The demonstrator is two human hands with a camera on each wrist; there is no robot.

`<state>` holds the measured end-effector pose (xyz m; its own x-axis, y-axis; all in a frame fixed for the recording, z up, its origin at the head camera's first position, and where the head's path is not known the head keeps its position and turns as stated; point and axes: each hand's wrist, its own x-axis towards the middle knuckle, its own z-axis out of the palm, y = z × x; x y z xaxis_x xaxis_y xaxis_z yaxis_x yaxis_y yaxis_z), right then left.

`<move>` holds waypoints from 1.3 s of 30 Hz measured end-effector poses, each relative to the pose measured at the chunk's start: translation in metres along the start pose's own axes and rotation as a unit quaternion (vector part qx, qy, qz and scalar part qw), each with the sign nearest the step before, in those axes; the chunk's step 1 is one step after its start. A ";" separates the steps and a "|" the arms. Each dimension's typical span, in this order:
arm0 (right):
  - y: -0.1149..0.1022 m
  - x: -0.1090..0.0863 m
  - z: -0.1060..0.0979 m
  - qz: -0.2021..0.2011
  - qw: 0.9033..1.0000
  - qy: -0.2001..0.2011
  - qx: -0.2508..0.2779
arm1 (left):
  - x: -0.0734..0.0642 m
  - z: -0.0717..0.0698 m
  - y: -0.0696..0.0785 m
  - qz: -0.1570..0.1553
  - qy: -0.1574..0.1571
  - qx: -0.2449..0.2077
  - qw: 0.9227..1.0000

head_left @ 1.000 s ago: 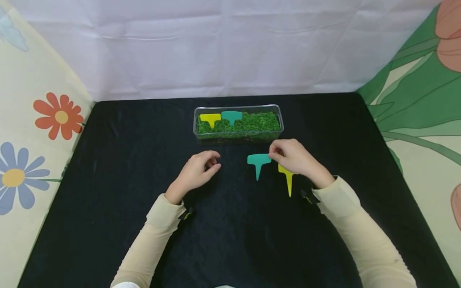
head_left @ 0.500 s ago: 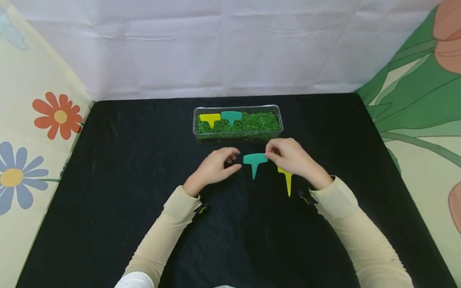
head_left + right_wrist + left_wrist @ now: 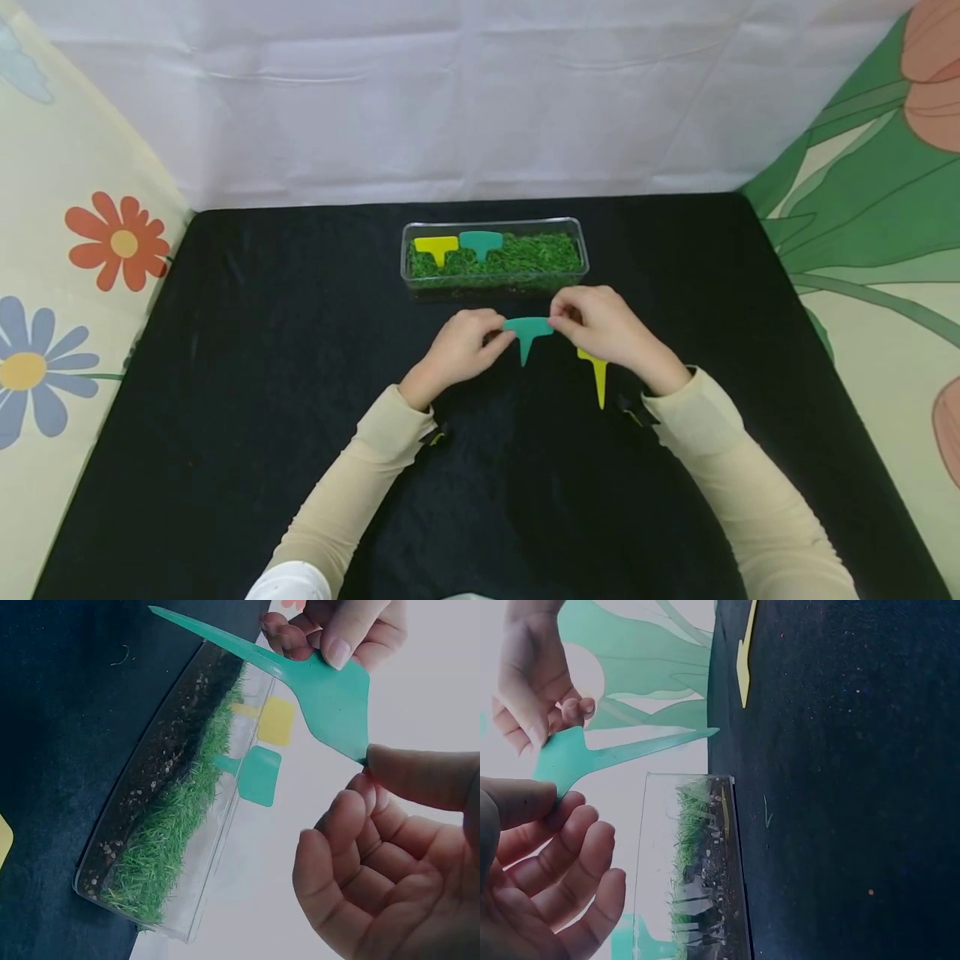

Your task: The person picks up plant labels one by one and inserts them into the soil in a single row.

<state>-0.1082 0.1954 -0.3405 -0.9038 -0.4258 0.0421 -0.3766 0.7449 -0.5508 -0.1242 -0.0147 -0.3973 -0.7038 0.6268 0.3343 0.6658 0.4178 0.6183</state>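
Observation:
Between both hands a green T-shaped plant label (image 3: 527, 327) is held up, its pointed stem downward. My left hand (image 3: 468, 346) pinches one end of its head between thumb and forefinger. The opposite end is pinched by my right hand (image 3: 600, 325). In the left wrist view the stem tip of the green label (image 3: 577, 761) stands out beyond the fingers. A yellow plant label (image 3: 597, 375) lies on the black cloth, its head partly hidden by my right hand. Behind the hands is a clear planter box (image 3: 495, 287) of grass and soil.
In the grass stand a yellow label (image 3: 437, 246) and a green label (image 3: 481, 242), side by side at the left part of the box. Black cloth (image 3: 262, 333) covers the table. A white curtain (image 3: 465, 100) hangs behind it.
My left hand has moved right and taken hold of the green label's left end. My right hand, still pinching the label, has shifted slightly left.

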 end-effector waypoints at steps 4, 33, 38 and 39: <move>0.000 -0.003 -0.002 -0.001 1.000 0.007 0.001 | 0.000 -0.001 0.002 -0.002 0.004 0.006 1.000; -0.015 0.002 0.007 -0.057 0.995 -0.010 -0.077 | 0.004 -0.013 0.019 0.017 -0.008 0.093 0.996; -0.024 0.008 0.003 -0.061 0.988 -0.060 -0.132 | 0.003 -0.011 0.020 0.019 -0.010 0.103 0.994; -0.026 0.010 0.002 -0.061 0.986 -0.068 -0.139 | 0.004 -0.011 0.020 0.019 -0.010 0.105 0.994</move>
<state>-0.1066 0.1708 -0.3276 -0.8201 -0.5714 -0.0298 -0.5386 0.7884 -0.2972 -0.1156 -0.0109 -0.3759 -0.6732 0.6574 0.3387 0.7304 0.5197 0.4431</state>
